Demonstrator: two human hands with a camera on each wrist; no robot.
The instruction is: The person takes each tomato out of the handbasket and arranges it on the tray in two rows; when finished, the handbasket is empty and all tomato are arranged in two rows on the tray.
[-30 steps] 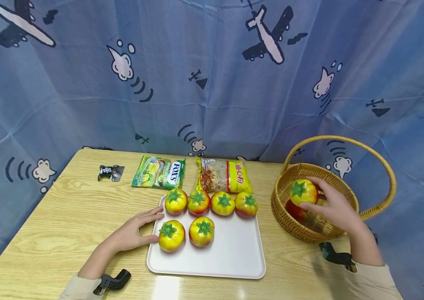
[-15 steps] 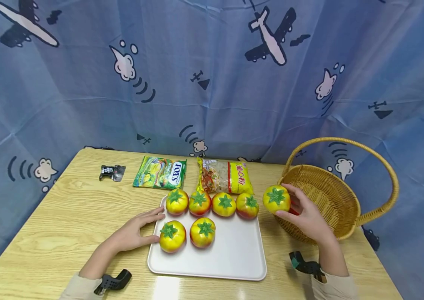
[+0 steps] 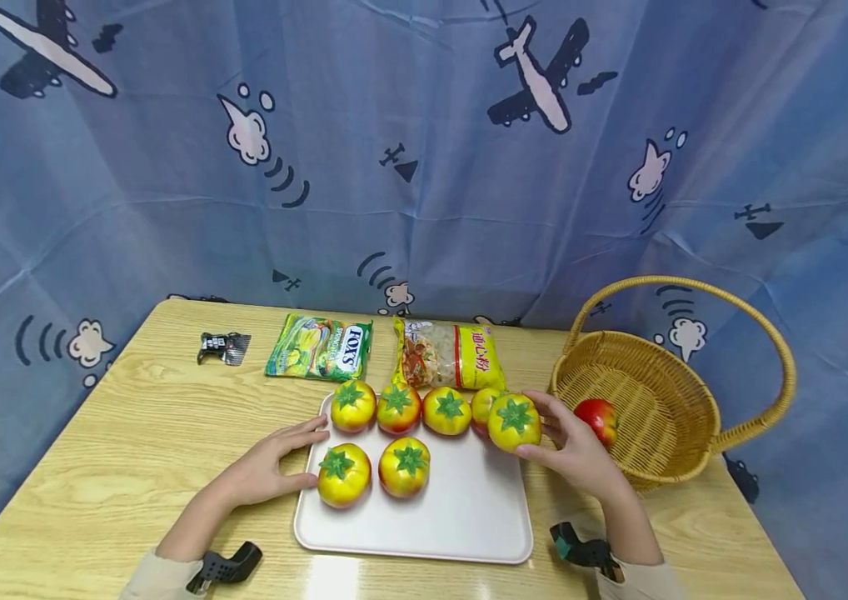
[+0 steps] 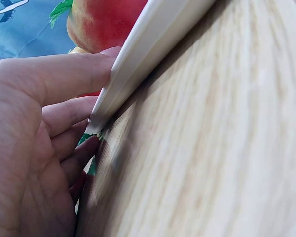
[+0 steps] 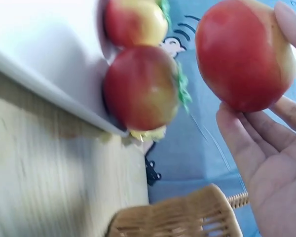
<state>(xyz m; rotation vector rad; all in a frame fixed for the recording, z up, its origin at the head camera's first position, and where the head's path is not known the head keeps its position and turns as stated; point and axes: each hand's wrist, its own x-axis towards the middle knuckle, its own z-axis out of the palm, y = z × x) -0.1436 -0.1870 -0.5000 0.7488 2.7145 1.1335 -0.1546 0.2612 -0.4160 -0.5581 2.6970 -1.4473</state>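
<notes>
My right hand [image 3: 577, 446] holds a yellow-and-red tomato [image 3: 514, 422] with a green star-shaped top between thumb and fingers. It is raised over the right edge of the white tray [image 3: 469, 517], and in the head view it overlaps the rightmost tomato [image 3: 482, 407] of the back row. Its red underside [image 5: 241, 54] shows in the right wrist view. Several similar tomatoes stand along the back of the tray. Two more, a left one [image 3: 344, 475] and a right one [image 3: 404, 467], sit in front. My left hand [image 3: 270, 467] touches the tray's left rim [image 4: 133, 54] with extended fingers and thumb.
A wicker basket [image 3: 694, 417] with a tall handle stands right of the tray, a red fruit [image 3: 596, 421] inside. Behind the tray lie a green candy bag [image 3: 319, 346] and a yellow pasta bag [image 3: 448, 354]. A small black packet [image 3: 221, 347] lies at the back left.
My right hand has lifted the tomato out of the basket and carried it left to the tray's right side. The red fruit in the basket is now uncovered. The left hand has stayed put.
</notes>
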